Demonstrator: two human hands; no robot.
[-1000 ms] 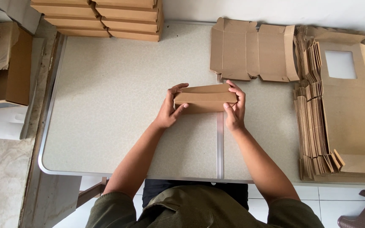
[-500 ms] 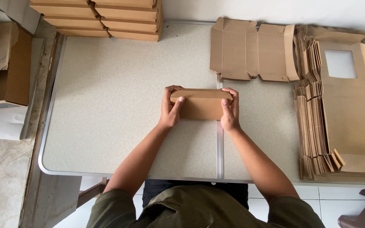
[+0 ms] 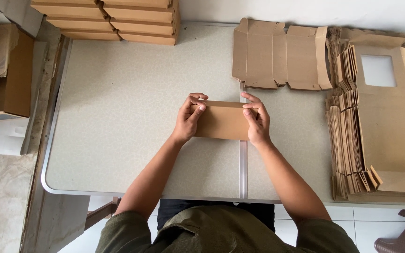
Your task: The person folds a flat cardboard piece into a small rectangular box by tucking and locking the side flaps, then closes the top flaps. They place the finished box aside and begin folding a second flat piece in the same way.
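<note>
A small brown cardboard box (image 3: 222, 121) lies flat on the speckled grey table (image 3: 127, 112), near the middle. My left hand (image 3: 189, 118) grips its left end, fingers curled over the top edge. My right hand (image 3: 256, 121) holds its right end, fingers pressed on the top face. The box's broad side faces up toward me.
Folded brown boxes (image 3: 106, 21) are stacked at the table's far left. Flat unfolded blanks (image 3: 280, 56) lie at the far right, beside a tall pile of flat blanks, some with a window (image 3: 380, 122). A cardboard carton (image 3: 3, 70) stands left of the table.
The box was held up on edge between both hands a second ago; it has since been turned over and laid flat, broad face up, hands still on its ends.
</note>
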